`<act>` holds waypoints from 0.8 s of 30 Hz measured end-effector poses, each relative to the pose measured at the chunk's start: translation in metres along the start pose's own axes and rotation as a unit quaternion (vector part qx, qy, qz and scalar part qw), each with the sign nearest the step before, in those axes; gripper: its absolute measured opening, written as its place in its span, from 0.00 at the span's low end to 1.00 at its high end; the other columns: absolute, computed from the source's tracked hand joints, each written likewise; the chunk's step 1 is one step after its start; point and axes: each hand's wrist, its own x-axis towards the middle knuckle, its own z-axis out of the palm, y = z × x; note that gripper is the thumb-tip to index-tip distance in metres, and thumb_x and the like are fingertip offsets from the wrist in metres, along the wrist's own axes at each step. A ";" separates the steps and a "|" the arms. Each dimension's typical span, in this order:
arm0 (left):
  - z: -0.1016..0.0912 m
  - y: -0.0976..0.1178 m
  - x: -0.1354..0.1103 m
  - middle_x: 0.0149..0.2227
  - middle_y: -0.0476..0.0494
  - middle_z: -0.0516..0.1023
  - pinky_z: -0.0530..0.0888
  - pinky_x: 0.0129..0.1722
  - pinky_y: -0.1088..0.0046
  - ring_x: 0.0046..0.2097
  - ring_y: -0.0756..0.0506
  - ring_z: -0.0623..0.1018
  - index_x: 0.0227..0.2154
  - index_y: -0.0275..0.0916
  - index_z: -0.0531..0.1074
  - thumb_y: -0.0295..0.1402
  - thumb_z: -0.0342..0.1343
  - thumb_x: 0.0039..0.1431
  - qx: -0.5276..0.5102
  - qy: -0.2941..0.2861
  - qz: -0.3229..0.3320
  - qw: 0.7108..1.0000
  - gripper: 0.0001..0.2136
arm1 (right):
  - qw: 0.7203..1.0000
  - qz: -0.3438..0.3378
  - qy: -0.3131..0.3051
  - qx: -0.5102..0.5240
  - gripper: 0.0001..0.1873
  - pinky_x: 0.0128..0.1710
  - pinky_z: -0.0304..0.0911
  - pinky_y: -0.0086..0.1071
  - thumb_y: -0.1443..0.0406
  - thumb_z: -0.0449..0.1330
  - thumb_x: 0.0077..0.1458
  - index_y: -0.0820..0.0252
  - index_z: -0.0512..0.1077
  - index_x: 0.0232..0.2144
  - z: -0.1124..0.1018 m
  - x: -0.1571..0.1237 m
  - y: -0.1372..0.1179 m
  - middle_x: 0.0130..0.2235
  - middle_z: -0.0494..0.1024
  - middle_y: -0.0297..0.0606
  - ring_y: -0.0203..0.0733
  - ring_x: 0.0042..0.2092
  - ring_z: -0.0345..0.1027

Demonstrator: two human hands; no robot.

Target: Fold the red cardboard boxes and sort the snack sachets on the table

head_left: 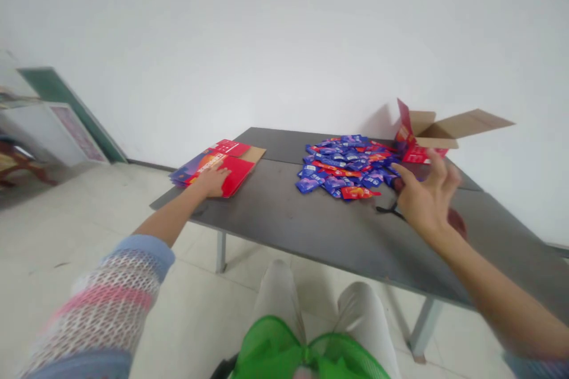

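On the left of the table, my left hand (214, 181) rests on a stack of flat red and purple cardboard boxes (235, 173), its fingers stretched over the top one. My right hand (424, 198) is raised above the right part of the table with its fingers apart, and I see nothing held in it. Partly behind that hand lies a dark object with a thin black end (387, 209) and a rounded brownish-red part (457, 223); its kind is unclear. Just left of my right hand spreads a pile of small blue and red packets (340, 164).
A red cardboard box (424, 154) with raised flaps stands at the back right, near the white wall (284, 41). The dark grey table (284, 219) has its front edge just ahead of my knees. Boards (75, 106) lean against the wall at far left.
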 end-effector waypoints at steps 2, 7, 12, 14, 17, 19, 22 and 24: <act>0.013 -0.015 -0.016 0.68 0.27 0.60 0.54 0.65 0.46 0.71 0.30 0.52 0.64 0.33 0.63 0.24 0.59 0.40 0.108 -0.075 -0.019 0.991 0.42 | 1.000 0.011 -0.005 0.011 0.26 0.62 0.47 0.60 0.72 0.53 0.58 0.52 0.70 0.58 0.007 -0.014 -0.023 0.70 0.43 0.49 0.66 0.67 0.38; 0.029 -0.047 -0.037 0.70 0.23 0.51 0.50 0.66 0.48 0.72 0.32 0.47 0.67 0.29 0.56 0.24 0.57 0.47 0.199 -0.057 -0.038 0.978 0.40 | 0.999 0.037 -0.018 0.035 0.28 0.59 0.49 0.60 0.71 0.53 0.54 0.53 0.69 0.57 0.027 -0.054 -0.062 0.67 0.42 0.50 0.64 0.67 0.40; 0.016 -0.076 -0.046 0.66 0.17 0.59 0.55 0.63 0.43 0.70 0.28 0.53 0.64 0.23 0.60 0.26 0.50 0.55 0.182 -0.043 -0.085 0.979 0.32 | 0.997 0.002 -0.048 0.052 0.23 0.57 0.55 0.56 0.69 0.52 0.56 0.57 0.70 0.54 0.039 -0.107 -0.077 0.65 0.48 0.55 0.61 0.66 0.46; 0.011 -0.084 -0.049 0.66 0.17 0.59 0.57 0.61 0.40 0.70 0.27 0.53 0.67 0.22 0.55 0.26 0.48 0.57 0.179 -0.046 -0.084 0.979 0.33 | 0.997 0.007 -0.055 0.052 0.21 0.57 0.55 0.61 0.66 0.53 0.56 0.57 0.70 0.52 0.037 -0.126 -0.073 0.64 0.52 0.56 0.64 0.66 0.49; 0.014 -0.095 -0.051 0.70 0.23 0.51 0.49 0.66 0.43 0.72 0.32 0.45 0.69 0.27 0.51 0.26 0.52 0.54 0.202 -0.070 -0.054 0.976 0.38 | 0.996 0.082 -0.027 0.032 0.22 0.58 0.48 0.66 0.61 0.52 0.58 0.57 0.70 0.54 0.038 -0.143 -0.062 0.65 0.50 0.61 0.68 0.69 0.41; 0.018 -0.102 -0.048 0.71 0.26 0.51 0.46 0.65 0.39 0.72 0.29 0.43 0.69 0.31 0.52 0.27 0.54 0.52 0.206 -0.080 -0.042 0.974 0.39 | 0.994 0.100 -0.031 0.033 0.22 0.59 0.48 0.66 0.60 0.51 0.59 0.59 0.71 0.53 0.041 -0.147 -0.057 0.64 0.51 0.65 0.70 0.69 0.41; 0.021 -0.107 -0.043 0.68 0.25 0.59 0.52 0.63 0.39 0.70 0.27 0.52 0.67 0.33 0.57 0.27 0.55 0.52 0.187 -0.077 -0.025 0.979 0.37 | 0.993 0.114 -0.021 0.024 0.23 0.57 0.50 0.67 0.59 0.50 0.59 0.64 0.72 0.51 0.041 -0.145 -0.059 0.62 0.53 0.69 0.73 0.67 0.45; 0.020 -0.108 -0.041 0.63 0.22 0.67 0.61 0.61 0.48 0.66 0.29 0.64 0.66 0.30 0.59 0.26 0.54 0.53 0.169 -0.069 -0.012 0.983 0.34 | 0.992 0.122 0.000 0.015 0.23 0.57 0.50 0.68 0.58 0.51 0.59 0.67 0.73 0.50 0.041 -0.143 -0.063 0.63 0.51 0.67 0.75 0.67 0.45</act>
